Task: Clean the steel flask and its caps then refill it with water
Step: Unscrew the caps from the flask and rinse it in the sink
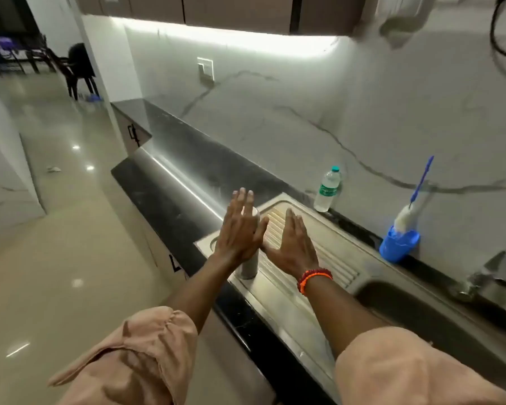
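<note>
Both hands are held flat with fingers straight, nothing gripped. The left hand (240,229) is raised in front of the steel flask (249,266), which stands upright on the ribbed drainboard (327,252) of the sink; contact cannot be told. The right hand (294,247) is spread palm-down just beside it, over the ribs. Both forearms are stretched forward, sleeves pushed up. Cleaning seems not yet begun: the bottle brush (406,214) is left in its blue holder (399,244) on the surface, the tap (485,277) is untouched, and washing, caps and refilling are judged still ahead.
</note>
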